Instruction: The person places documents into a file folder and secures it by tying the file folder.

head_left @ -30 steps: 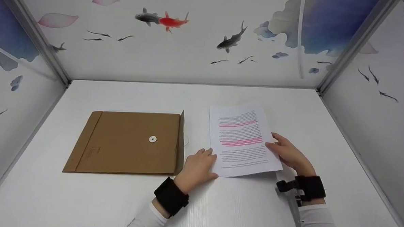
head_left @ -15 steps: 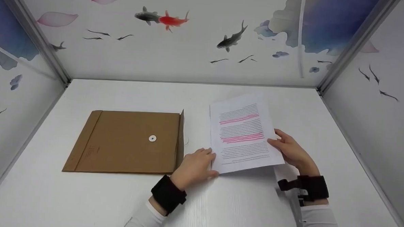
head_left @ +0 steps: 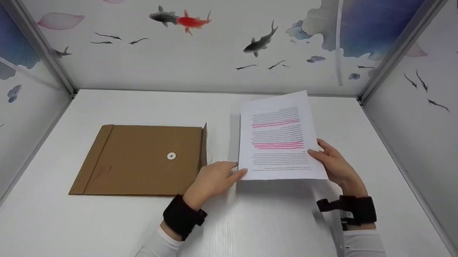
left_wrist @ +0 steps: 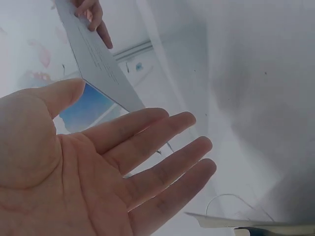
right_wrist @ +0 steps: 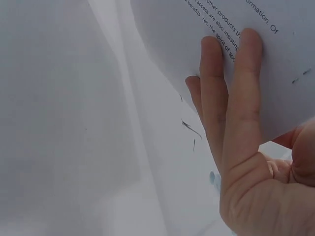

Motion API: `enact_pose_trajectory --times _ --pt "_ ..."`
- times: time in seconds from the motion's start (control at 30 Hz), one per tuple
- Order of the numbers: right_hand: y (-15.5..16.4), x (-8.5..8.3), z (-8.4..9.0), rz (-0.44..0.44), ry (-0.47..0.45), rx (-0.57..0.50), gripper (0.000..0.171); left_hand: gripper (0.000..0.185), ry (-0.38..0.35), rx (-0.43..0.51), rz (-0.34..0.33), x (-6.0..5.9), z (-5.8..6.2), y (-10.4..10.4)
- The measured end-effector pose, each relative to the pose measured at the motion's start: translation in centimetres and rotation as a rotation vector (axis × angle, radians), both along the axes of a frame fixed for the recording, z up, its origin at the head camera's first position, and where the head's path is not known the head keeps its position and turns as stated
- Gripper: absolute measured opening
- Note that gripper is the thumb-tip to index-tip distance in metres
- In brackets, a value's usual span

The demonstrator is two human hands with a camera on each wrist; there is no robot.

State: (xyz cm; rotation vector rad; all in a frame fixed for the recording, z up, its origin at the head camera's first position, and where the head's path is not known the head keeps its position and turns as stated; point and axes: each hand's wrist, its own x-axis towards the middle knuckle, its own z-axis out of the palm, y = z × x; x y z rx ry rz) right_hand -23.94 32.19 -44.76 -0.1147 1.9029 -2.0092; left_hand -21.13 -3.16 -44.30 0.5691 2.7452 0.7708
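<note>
A white printed sheaf of paper (head_left: 279, 138) with pink highlighted lines is held up off the white table (head_left: 271, 223), tilted towards me. My right hand (head_left: 334, 162) pinches its right edge, thumb on the front and fingers (right_wrist: 231, 83) flat behind the page (right_wrist: 236, 24). My left hand (head_left: 215, 178) hovers at the paper's lower left corner with a fingertip at the corner. In the left wrist view that palm (left_wrist: 98, 167) is spread with straight fingers, and the paper (left_wrist: 96, 64) stands beyond the thumb. A brown envelope (head_left: 142, 161) with a white button clasp (head_left: 171, 155) lies flat to the left.
The envelope's open flap (head_left: 204, 146) stands up at its right edge, with a thin string (left_wrist: 231, 201) trailing beside it. Walls painted with fish close in the table at the back (head_left: 201, 46), left (head_left: 17, 107) and right (head_left: 426, 125).
The paper has risen off the table and tipped up towards me, carried by the right hand. The left hand has slid off the lower left corner and its fingers have straightened.
</note>
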Motion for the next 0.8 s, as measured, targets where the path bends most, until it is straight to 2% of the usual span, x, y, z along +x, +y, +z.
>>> enact_pose_trajectory --times 0.27,0.33,0.57,0.8 --pt "-1.1 0.3 0.9 0.04 -0.001 -0.058 0.052 0.05 -0.004 0.082 0.062 -0.3 0.3 -0.4" --pt "-1.4 0.4 1.0 0.042 0.002 -0.077 0.051 0.047 -0.017 0.127 0.076 -0.4 0.5 -0.5" --pt "-2.3 0.5 1.2 0.054 -0.008 -0.126 0.053 0.047 -0.127 0.344 0.138 -0.7 1.2 -1.2" --pt "-3.5 0.7 1.3 0.092 0.002 -0.138 0.063 0.044 -0.237 0.569 0.117 -1.8 1.1 -2.3"
